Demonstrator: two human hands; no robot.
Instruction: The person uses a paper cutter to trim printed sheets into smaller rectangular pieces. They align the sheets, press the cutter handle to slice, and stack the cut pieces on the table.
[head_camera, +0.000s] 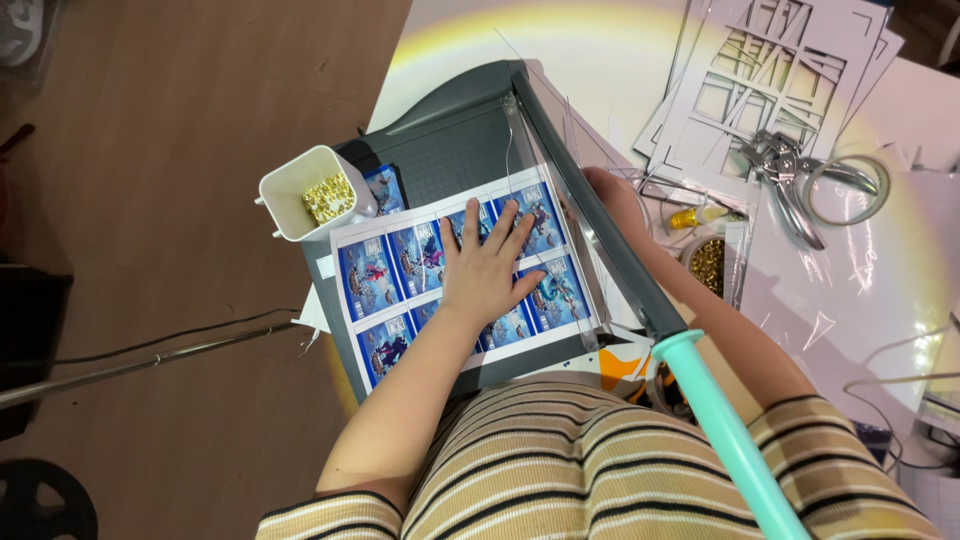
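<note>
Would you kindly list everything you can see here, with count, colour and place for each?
Paper trimmer: one, grey base, on the white table's left edge.
Cutter arm: one, dark grey with a teal handle, raised, along the trimmer's right side.
Printed sheet: one, white with blue picture cards, lying on the trimmer.
Cup: one, white, square, holding gold bits, at the trimmer's left corner.
Cut-out sheets: a stack, white, top right.
Punch pliers: one, silver, beside the stack.
Round dish: one, with gold pieces, right of the arm.
Table: one, white.
Floor: brown.
Left hand: flat on the sheet.
Right hand: at the sheet's right edge, beyond the arm.
</note>
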